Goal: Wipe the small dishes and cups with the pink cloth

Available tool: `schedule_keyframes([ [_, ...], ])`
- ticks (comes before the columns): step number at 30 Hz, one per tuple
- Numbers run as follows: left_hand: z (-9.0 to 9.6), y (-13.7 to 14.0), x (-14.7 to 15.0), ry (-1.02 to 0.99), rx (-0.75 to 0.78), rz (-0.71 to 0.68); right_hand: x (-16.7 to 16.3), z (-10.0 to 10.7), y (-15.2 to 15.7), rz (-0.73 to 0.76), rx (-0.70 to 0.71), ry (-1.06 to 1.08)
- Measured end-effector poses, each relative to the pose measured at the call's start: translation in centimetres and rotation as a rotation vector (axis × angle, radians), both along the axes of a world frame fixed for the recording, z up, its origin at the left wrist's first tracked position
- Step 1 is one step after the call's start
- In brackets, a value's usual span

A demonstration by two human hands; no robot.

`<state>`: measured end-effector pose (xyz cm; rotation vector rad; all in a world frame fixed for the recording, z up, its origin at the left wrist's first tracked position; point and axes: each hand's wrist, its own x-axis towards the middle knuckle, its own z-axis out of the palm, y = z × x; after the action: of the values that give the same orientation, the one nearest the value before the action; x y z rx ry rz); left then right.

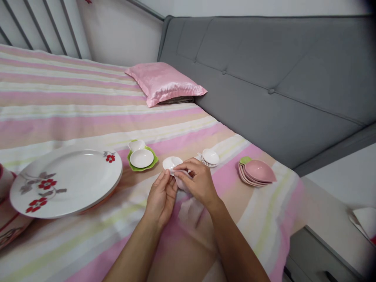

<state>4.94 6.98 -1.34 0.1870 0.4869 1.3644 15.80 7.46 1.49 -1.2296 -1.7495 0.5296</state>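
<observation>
My left hand (pixel 162 194) grips the near edge of a small white dish (pixel 169 162) between thumb and fingers. From the other side, my right hand (pixel 197 181) pinches a thin whitish cloth (pixel 190 211) against the dish's near rim. The cloth hangs down below my right hand over the bedspread. To the left of the dish sits a green leaf-shaped dish with a white dish (pixel 141 158) on it. A short stack of small white dishes (pixel 210 157) lies just beyond my right hand. Further right is a stack of pink fruit-shaped dishes (pixel 259 172) with a green leaf.
A large white plate (pixel 73 184) with red flowers rests at left, beside a patterned container (pixel 11 215) cut off by the frame. On the striped bedspread (pixel 73 129) lies a pink pillow (pixel 170 80), near a grey headboard (pixel 249 66). A bedside cabinet (pixel 326 250) stands at right.
</observation>
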Motion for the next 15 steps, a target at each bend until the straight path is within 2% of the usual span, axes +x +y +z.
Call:
schedule_keyframes([
  [15,-0.56,-0.78,-0.07,0.756,0.406,-0.062,0.18,0.01,0.36,-0.201,0.002,0.202],
])
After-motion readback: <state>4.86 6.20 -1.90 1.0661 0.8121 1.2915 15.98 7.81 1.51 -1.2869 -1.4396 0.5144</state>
